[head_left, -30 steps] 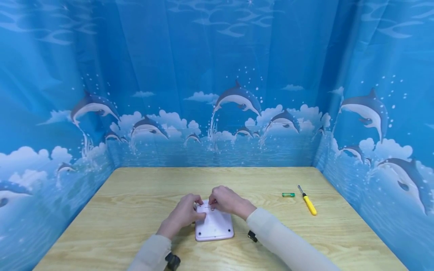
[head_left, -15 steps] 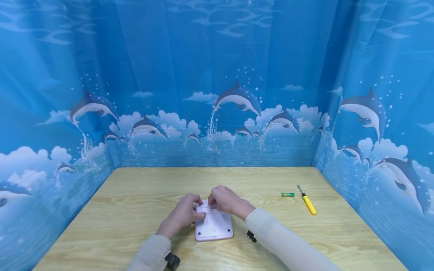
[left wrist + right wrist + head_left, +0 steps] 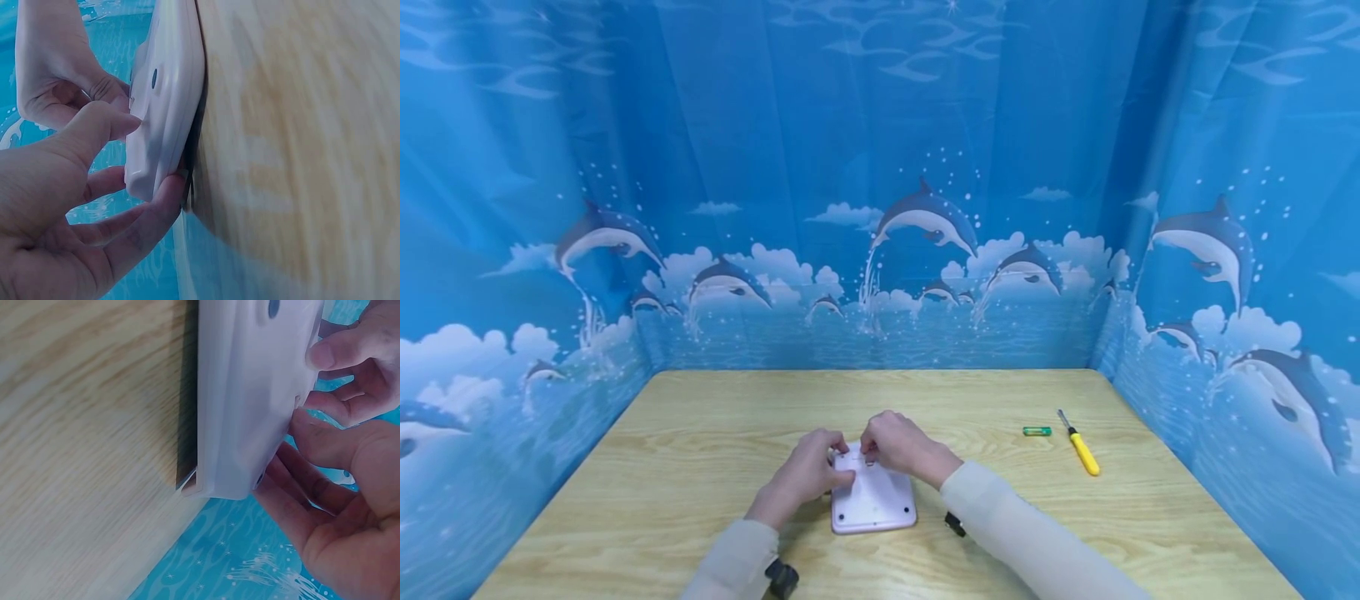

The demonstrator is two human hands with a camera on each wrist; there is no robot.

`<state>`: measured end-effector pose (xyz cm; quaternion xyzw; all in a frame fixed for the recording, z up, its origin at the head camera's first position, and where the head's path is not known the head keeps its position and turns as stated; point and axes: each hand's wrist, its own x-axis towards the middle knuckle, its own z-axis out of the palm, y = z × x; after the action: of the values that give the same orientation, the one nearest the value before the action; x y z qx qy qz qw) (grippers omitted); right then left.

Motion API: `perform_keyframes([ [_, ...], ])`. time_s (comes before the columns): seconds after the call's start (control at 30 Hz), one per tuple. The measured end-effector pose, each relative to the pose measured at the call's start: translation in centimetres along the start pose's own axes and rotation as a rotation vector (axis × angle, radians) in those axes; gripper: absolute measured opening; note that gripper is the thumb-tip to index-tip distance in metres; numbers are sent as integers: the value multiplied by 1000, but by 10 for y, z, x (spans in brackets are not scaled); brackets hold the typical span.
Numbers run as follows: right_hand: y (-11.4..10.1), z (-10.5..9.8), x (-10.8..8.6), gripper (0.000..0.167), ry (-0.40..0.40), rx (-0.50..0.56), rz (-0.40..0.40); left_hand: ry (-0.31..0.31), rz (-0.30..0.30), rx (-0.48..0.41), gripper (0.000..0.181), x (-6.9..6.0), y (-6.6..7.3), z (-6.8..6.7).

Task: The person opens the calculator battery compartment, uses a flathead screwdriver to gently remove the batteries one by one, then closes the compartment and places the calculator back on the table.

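Note:
A flat, pale pinkish-white device (image 3: 876,504), probably a desktop calculator, lies with its underside up at the front middle of the table. Dark round feet show on it, and a small dark opening (image 3: 870,463) is near its far edge. My left hand (image 3: 805,471) grips the far left corner, thumb on top; the left wrist view shows a finger (image 3: 169,194) under the edge. At the far edge, the curled fingers of my right hand (image 3: 906,446) hold the device beside the opening. In the right wrist view its thumb (image 3: 312,434) presses on the underside. Whatever lies beneath those fingertips is hidden.
To the right on the wooden table (image 3: 730,417) lies a green battery (image 3: 1037,432). Beside it is a screwdriver (image 3: 1084,452) with a yellow handle, its tip pointing away. A blue dolphin curtain (image 3: 880,208) closes off the back and both sides.

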<state>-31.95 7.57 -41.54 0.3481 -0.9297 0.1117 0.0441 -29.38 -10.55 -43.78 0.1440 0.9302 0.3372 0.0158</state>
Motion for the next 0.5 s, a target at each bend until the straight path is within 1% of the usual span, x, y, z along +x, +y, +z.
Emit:
perform_keyframes([
  [0.1, -1, 0, 0, 7, -5, -2, 8, 3, 1, 4, 27, 0, 0, 0],
  [0.2, -2, 0, 1, 7, -13, -5, 14, 4, -13, 8, 27, 0, 1, 0],
  [0.5, -5, -2, 2, 9, -58, -4, 46, -1, -24, 18, 27, 2, -1, 2],
])
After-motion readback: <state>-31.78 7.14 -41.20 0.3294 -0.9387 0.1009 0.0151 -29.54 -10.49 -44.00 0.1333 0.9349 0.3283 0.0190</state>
